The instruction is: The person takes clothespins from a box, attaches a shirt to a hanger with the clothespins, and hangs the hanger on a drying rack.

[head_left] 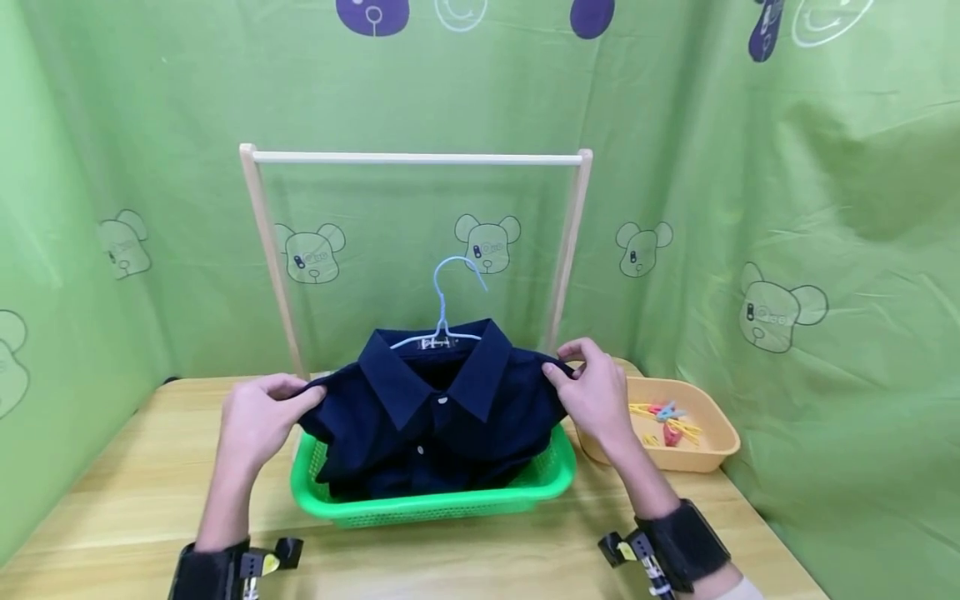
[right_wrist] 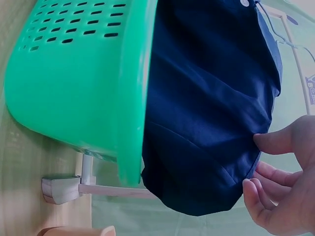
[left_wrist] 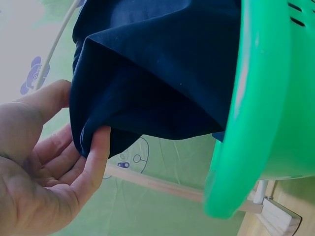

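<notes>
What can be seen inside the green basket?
The lower part of the dark shirt lies in the green basket. It covers most of the bottom, so anything underneath cannot be seen.

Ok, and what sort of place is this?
Probably a small staged laundry setup rather than an ordinary room: printed green sheeting surrounds a wooden tabletop, which holds a clothes rack and a green basket with a dark shirt.
</notes>
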A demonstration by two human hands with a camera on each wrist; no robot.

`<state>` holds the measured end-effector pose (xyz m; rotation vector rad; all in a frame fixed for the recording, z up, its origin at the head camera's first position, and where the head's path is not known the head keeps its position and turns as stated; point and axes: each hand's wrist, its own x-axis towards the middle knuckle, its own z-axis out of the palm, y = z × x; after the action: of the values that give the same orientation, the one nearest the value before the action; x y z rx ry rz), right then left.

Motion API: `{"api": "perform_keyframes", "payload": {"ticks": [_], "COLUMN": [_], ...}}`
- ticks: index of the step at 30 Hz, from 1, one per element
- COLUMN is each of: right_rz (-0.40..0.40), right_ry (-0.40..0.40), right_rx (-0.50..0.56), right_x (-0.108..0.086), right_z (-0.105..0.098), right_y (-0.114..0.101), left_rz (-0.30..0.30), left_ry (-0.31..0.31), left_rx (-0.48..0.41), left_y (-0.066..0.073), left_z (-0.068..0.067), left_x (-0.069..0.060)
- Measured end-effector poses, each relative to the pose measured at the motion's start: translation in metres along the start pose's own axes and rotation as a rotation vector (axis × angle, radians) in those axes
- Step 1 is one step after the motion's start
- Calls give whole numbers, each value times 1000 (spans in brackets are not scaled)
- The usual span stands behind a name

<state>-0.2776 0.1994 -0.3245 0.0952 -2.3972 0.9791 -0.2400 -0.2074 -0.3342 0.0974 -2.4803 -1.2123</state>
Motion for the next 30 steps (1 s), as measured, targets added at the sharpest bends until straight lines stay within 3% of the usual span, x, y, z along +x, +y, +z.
{"api": "perform_keyframes", "payload": {"ticks": [13, 30], "right_rz": [-20, -82], "right_ry": [11, 84], "right_rx": [-9, -26], "right_x": [1, 11], "right_z": [-2, -10], "right_y": [-1, 7], "left_rz": [4, -14], "left_ry": [54, 39], "left_rx": [-8, -21], "left_y": [-2, -3], "left_z": [3, 0], "left_x": [2, 2]}}
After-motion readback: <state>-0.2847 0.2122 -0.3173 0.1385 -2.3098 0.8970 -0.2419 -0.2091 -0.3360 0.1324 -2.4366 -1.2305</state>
